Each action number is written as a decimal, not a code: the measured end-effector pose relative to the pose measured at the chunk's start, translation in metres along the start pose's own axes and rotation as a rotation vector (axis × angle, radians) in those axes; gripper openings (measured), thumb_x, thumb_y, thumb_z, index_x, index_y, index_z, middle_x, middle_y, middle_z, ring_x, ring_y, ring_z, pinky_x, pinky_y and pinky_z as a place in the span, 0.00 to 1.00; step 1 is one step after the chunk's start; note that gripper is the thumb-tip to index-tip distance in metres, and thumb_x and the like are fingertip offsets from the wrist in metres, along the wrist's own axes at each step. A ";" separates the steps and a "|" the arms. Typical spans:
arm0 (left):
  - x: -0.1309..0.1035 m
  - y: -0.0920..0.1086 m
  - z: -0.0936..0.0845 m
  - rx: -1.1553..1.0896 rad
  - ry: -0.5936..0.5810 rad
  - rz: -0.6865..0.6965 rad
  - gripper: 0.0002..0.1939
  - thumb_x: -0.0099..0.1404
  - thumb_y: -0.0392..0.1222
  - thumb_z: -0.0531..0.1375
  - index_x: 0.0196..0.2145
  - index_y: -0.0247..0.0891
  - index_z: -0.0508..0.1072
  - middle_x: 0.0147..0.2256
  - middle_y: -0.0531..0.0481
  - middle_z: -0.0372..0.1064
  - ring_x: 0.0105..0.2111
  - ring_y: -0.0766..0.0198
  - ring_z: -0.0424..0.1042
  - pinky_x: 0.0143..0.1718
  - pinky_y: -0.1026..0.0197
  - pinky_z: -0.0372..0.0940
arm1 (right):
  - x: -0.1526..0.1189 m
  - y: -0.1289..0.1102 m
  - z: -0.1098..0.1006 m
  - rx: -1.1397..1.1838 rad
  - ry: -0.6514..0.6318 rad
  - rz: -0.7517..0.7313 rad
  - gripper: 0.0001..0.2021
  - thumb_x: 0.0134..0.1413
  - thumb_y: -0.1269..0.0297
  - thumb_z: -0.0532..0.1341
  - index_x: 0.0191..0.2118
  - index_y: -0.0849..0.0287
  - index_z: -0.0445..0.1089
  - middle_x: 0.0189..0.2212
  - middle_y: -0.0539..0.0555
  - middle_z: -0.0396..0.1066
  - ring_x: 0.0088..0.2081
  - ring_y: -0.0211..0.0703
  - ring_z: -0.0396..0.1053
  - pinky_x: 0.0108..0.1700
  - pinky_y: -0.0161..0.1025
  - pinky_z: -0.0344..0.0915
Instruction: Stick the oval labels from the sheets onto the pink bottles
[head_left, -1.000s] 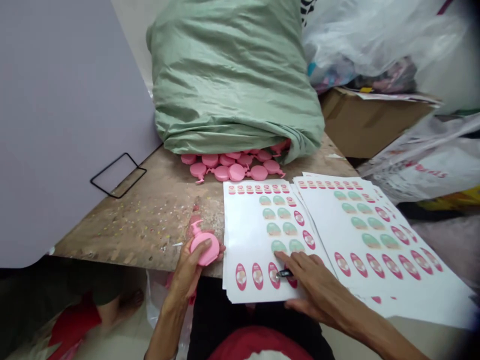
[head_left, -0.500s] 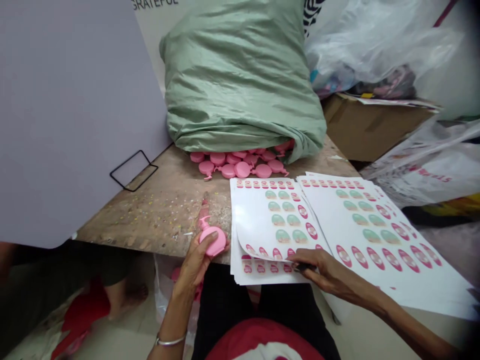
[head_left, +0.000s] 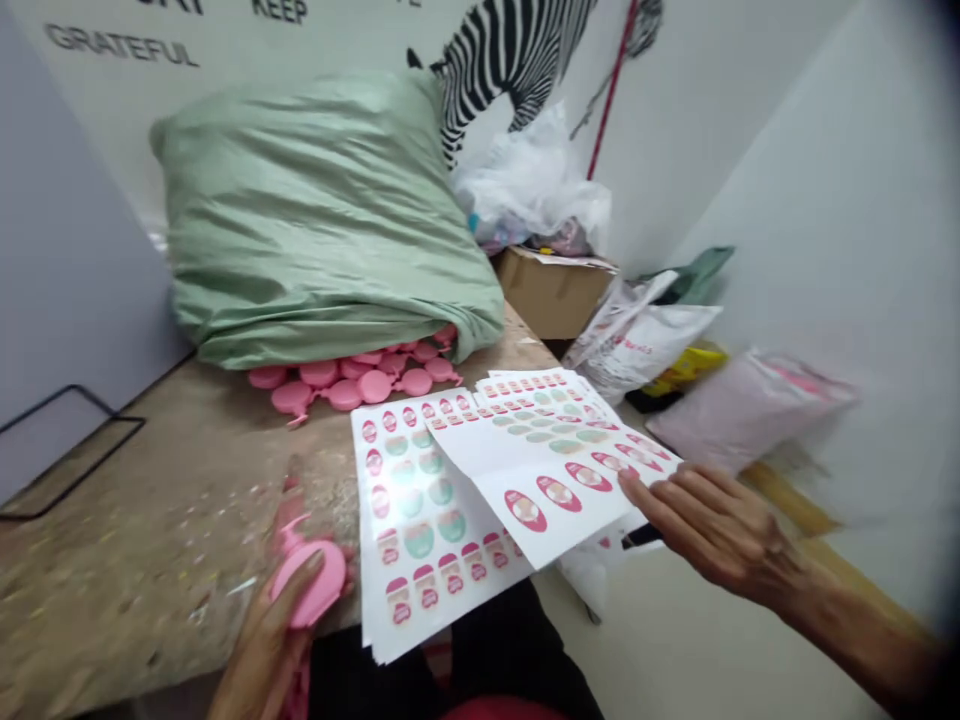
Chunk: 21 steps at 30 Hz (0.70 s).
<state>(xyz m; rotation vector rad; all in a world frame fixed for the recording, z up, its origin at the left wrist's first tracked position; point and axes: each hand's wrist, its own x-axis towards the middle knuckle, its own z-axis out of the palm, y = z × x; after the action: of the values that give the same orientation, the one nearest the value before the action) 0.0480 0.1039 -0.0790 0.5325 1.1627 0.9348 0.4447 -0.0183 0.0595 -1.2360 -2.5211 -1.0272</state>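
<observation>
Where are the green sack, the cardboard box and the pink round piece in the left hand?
Green sack [head_left: 322,220]: head view, middle of its front.
Cardboard box [head_left: 551,295]: head view, its front side.
Pink round piece [head_left: 322,585]: head view, its flat round face.

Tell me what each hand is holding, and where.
Left hand: a pink round piece, thumb across its face, fingertips at its rim. Right hand: a printed sheet, by its right edge; whether it grips the dark object below is unclear.

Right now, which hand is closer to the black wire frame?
Left. The left hand, holding a pink case, is right of the black wire frame; the right hand, holding a sticker sheet, is much farther right.
</observation>
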 end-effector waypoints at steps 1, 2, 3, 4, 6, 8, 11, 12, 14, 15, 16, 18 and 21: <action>0.001 0.000 0.000 0.006 0.004 -0.013 0.26 0.46 0.45 0.72 0.42 0.33 0.74 0.36 0.45 0.78 0.37 0.53 0.78 0.37 0.60 0.76 | -0.016 -0.002 -0.001 0.002 -0.024 0.040 0.19 0.59 0.79 0.52 0.57 0.70 0.62 0.30 0.57 0.70 0.32 0.45 0.64 0.38 0.46 0.62; 0.003 -0.001 -0.001 0.013 0.002 -0.024 0.26 0.46 0.45 0.72 0.43 0.34 0.74 0.36 0.46 0.78 0.37 0.53 0.78 0.37 0.61 0.76 | -0.033 -0.005 0.000 0.011 -0.050 0.084 0.20 0.60 0.79 0.52 0.57 0.70 0.62 0.31 0.57 0.70 0.32 0.44 0.64 0.37 0.46 0.62; 0.005 -0.001 -0.002 0.022 -0.008 -0.033 0.26 0.47 0.45 0.72 0.43 0.34 0.74 0.36 0.46 0.78 0.37 0.53 0.78 0.37 0.61 0.76 | -0.049 -0.008 0.004 0.022 -0.076 0.125 0.20 0.60 0.79 0.51 0.57 0.69 0.62 0.31 0.57 0.70 0.32 0.44 0.64 0.37 0.45 0.62; 0.007 -0.002 -0.003 0.031 -0.018 -0.038 0.26 0.47 0.44 0.72 0.44 0.35 0.74 0.36 0.47 0.78 0.37 0.52 0.78 0.36 0.61 0.76 | -0.065 -0.011 0.010 0.034 -0.103 0.157 0.20 0.59 0.80 0.51 0.57 0.68 0.62 0.31 0.56 0.70 0.33 0.44 0.65 0.38 0.44 0.62; 0.011 -0.004 -0.006 0.034 -0.012 -0.049 0.28 0.45 0.43 0.72 0.45 0.37 0.73 0.35 0.48 0.79 0.35 0.51 0.78 0.35 0.59 0.77 | -0.095 -0.014 0.026 0.043 -0.156 0.199 0.21 0.58 0.82 0.50 0.56 0.66 0.62 0.31 0.55 0.69 0.34 0.43 0.65 0.38 0.43 0.63; 0.014 -0.006 -0.008 0.024 -0.004 -0.067 0.30 0.44 0.43 0.73 0.45 0.37 0.72 0.34 0.48 0.79 0.35 0.50 0.78 0.33 0.58 0.77 | -0.118 -0.014 0.042 0.056 -0.210 0.236 0.21 0.58 0.82 0.49 0.55 0.64 0.63 0.30 0.54 0.69 0.33 0.42 0.65 0.38 0.42 0.63; 0.013 -0.007 -0.009 0.022 -0.003 -0.054 0.30 0.44 0.43 0.73 0.45 0.38 0.72 0.35 0.48 0.78 0.35 0.50 0.78 0.35 0.57 0.77 | -0.136 -0.010 0.061 0.105 -0.241 0.271 0.20 0.60 0.80 0.48 0.55 0.61 0.65 0.29 0.53 0.67 0.31 0.41 0.64 0.36 0.41 0.63; 0.012 -0.006 -0.008 0.032 -0.002 -0.038 0.29 0.44 0.43 0.73 0.45 0.38 0.72 0.35 0.48 0.78 0.36 0.51 0.78 0.35 0.57 0.77 | -0.138 -0.008 0.065 0.126 -0.243 0.273 0.20 0.61 0.80 0.47 0.55 0.60 0.65 0.29 0.53 0.67 0.31 0.40 0.64 0.36 0.40 0.63; 0.009 -0.005 -0.005 0.044 0.004 -0.027 0.27 0.46 0.43 0.72 0.43 0.36 0.72 0.36 0.46 0.78 0.36 0.51 0.78 0.35 0.57 0.77 | -0.139 -0.004 0.073 0.163 -0.247 0.268 0.21 0.61 0.80 0.47 0.55 0.59 0.65 0.29 0.53 0.67 0.31 0.41 0.64 0.37 0.41 0.63; 0.007 -0.005 -0.003 0.045 0.005 -0.024 0.26 0.47 0.43 0.72 0.43 0.35 0.73 0.35 0.46 0.78 0.35 0.52 0.78 0.35 0.58 0.77 | -0.140 -0.002 0.076 0.179 -0.248 0.264 0.21 0.61 0.80 0.47 0.56 0.59 0.65 0.29 0.53 0.67 0.31 0.41 0.64 0.37 0.41 0.63; 0.005 -0.004 -0.001 0.042 0.002 -0.016 0.25 0.47 0.43 0.71 0.43 0.34 0.73 0.35 0.45 0.78 0.34 0.53 0.78 0.35 0.59 0.77 | -0.142 -0.002 0.079 0.193 -0.249 0.261 0.22 0.61 0.80 0.48 0.56 0.58 0.64 0.29 0.53 0.67 0.31 0.41 0.65 0.38 0.41 0.63; 0.002 -0.002 0.003 0.030 -0.003 0.021 0.27 0.48 0.43 0.71 0.46 0.34 0.71 0.35 0.45 0.78 0.32 0.55 0.78 0.34 0.60 0.76 | -0.149 -0.003 0.083 0.210 -0.239 0.265 0.22 0.61 0.79 0.49 0.57 0.57 0.65 0.29 0.53 0.68 0.32 0.41 0.66 0.39 0.42 0.64; -0.004 0.000 0.007 0.003 -0.003 0.067 0.31 0.49 0.44 0.71 0.50 0.34 0.68 0.34 0.45 0.77 0.31 0.55 0.78 0.31 0.59 0.75 | -0.168 -0.012 0.087 0.237 -0.199 0.399 0.18 0.59 0.67 0.57 0.55 0.56 0.67 0.33 0.55 0.71 0.34 0.46 0.68 0.41 0.45 0.65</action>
<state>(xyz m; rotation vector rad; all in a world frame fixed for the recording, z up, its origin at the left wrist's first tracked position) 0.0542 0.1008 -0.0742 0.5780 1.1497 0.9902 0.5586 -0.0760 -0.0809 -1.7375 -2.2986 -0.5229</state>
